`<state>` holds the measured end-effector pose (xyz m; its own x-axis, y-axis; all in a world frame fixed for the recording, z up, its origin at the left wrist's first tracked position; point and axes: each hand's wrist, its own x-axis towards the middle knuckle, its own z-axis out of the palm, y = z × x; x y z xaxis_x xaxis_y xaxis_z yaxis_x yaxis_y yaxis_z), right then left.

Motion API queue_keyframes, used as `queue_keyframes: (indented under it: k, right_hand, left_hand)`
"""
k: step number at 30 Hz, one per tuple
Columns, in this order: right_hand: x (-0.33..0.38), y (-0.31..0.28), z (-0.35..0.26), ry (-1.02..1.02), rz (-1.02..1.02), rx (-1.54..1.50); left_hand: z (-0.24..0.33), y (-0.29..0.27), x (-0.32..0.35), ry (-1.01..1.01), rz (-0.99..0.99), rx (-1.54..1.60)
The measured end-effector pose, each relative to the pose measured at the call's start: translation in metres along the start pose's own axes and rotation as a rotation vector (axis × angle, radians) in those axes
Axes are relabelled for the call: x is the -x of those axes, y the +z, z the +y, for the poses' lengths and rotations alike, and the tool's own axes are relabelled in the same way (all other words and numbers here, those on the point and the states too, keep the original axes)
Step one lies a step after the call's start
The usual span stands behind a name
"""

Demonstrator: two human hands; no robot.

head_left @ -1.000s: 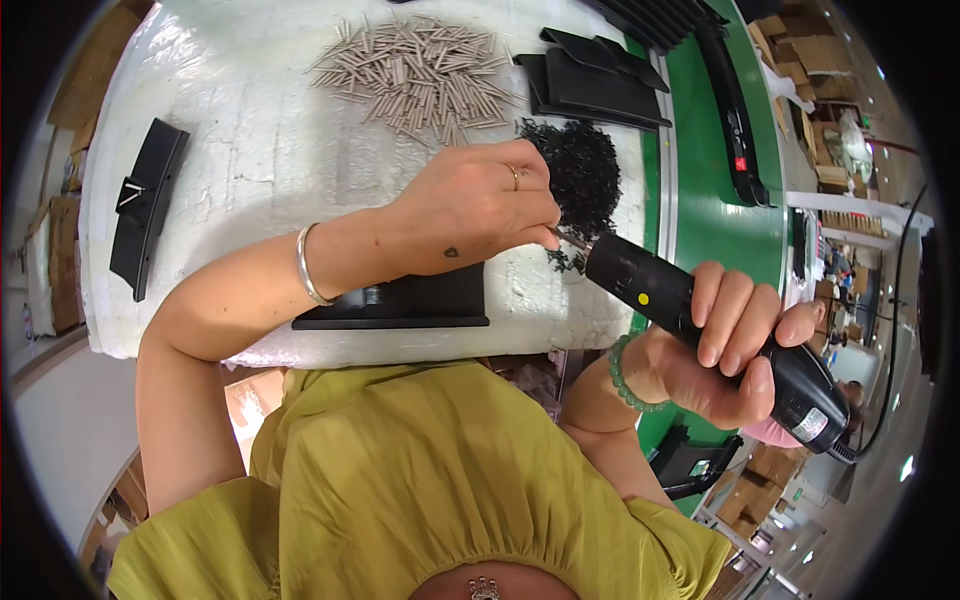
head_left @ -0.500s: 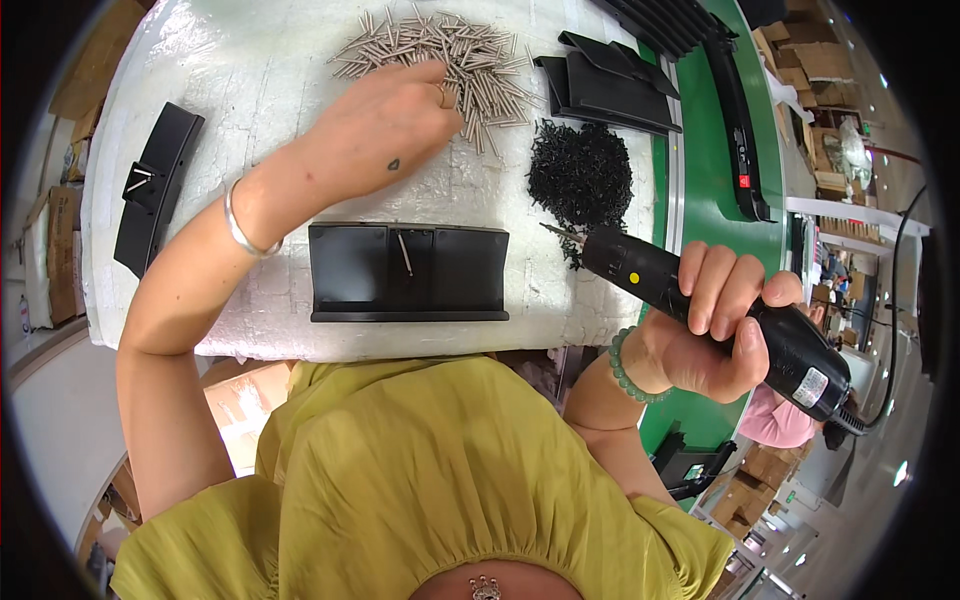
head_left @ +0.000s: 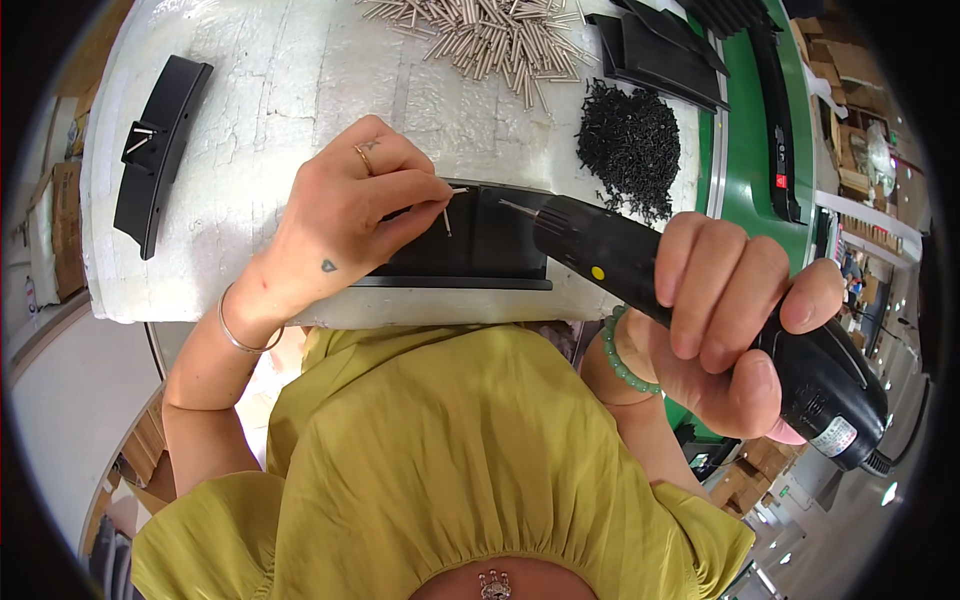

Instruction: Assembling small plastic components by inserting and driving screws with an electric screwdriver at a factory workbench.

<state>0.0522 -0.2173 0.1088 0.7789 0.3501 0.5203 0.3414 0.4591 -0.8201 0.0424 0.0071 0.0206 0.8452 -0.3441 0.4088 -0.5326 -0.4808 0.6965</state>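
My left hand (head_left: 350, 205) is over the left part of a black plastic panel (head_left: 500, 245). Its thumb and forefinger pinch a small silver metal pin (head_left: 460, 190) at the panel's far edge. Another slim metal pin (head_left: 448, 222) lies on the panel just below those fingertips. In my right hand (head_left: 725, 310) is a black corded electric screwdriver (head_left: 600, 240), gripped around its body. The bit points left and hovers near the panel's far right part; whether it touches cannot be made out. My left hand covers the panel's left end.
A heap of metal pins (head_left: 500, 40) lies at the far side, beside a pile of small black screws (head_left: 628, 140). Black plastic parts (head_left: 660, 55) are stacked at the far right. Another black panel (head_left: 160, 160) with pins stands at the left. A green surface (head_left: 745, 180) runs along the right.
My left hand has come from the pin heap back to the panel, now pinching a pin. The screwdriver has moved nearer, its bit now over the panel. The view has shifted slightly.
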Motion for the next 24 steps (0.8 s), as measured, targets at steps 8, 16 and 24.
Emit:
queue_keyframes:
  k: [8,16,24]
  right_hand:
    - [-0.002,0.006,0.007,0.066,-0.048,0.055]
    - [-0.006,0.006,0.016,0.091,-0.103,0.101]
    - [-0.021,0.019,0.026,0.129,-0.286,0.167]
  left_hand:
    - [-0.003,0.003,0.002,0.003,0.024,0.003]
    - [-0.005,0.006,0.002,-0.005,0.032,0.021]
    - [-0.007,0.006,0.01,0.009,0.046,0.013]
